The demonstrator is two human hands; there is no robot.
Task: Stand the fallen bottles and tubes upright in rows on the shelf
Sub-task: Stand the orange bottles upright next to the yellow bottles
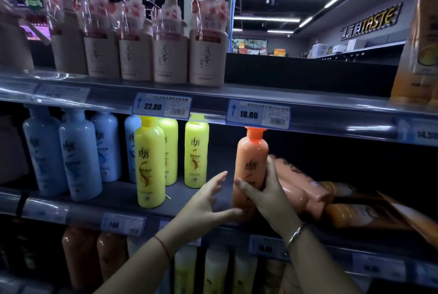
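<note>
The middle shelf (123, 195) runs across the view, already tidy from nine to eleven o'clock: blue bottles (80, 158) and yellow bottles (149, 163) stand upright in rows. At about three o'clock a pile of fallen orange bottles (305, 187) lies on its side, not yet sorted, so by my reckoning more than half is done. Near centre the orange bottle (252, 163) stands upright at the shelf's front. The right hand (265, 195) is wrapped around its lower body, fingers closed on it. The left hand (208, 201), at seven o'clock of the bottle, is spread open, holding nothing, fingertips near its base.
</note>
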